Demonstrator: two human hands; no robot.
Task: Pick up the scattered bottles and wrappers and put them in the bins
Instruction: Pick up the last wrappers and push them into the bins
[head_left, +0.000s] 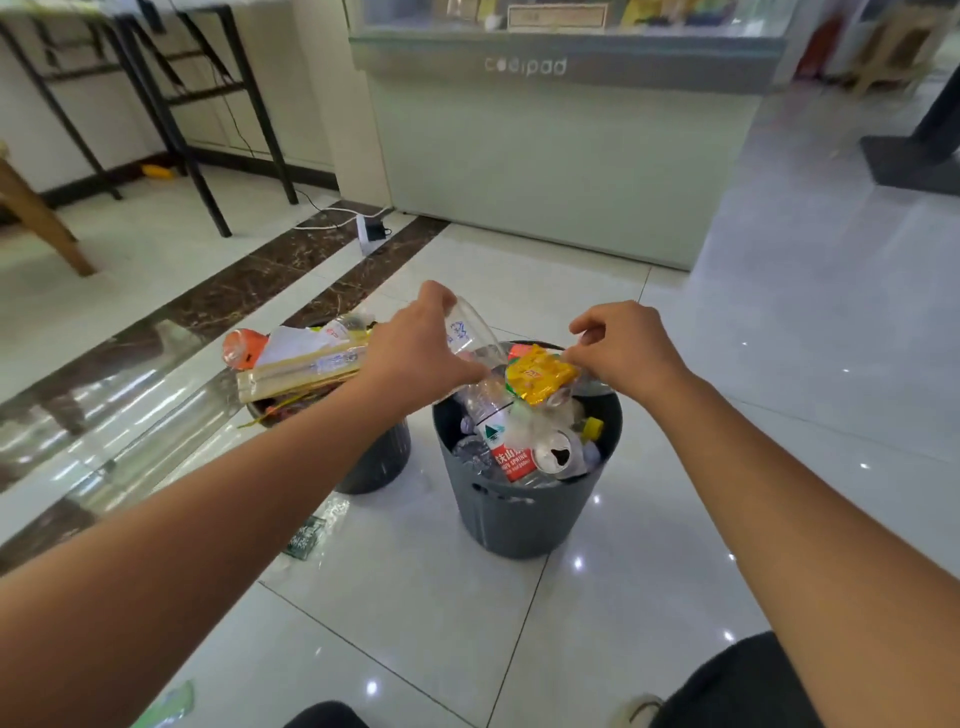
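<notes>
Hovering above the grey bin (519, 519), a clear cup (470, 332) is clasped in my left grip (421, 348). My right grip (623, 348) pinches a yellow wrapper (540, 374) over that bin's bottles. Left of it stands a second bin (387, 460), heaped.

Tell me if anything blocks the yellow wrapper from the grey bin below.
No lid. The right hand pinches the yellow wrapper over the grey bin, but bottles and a can are heaped to its rim, and the left hand holds a clear cup beside it.
</notes>
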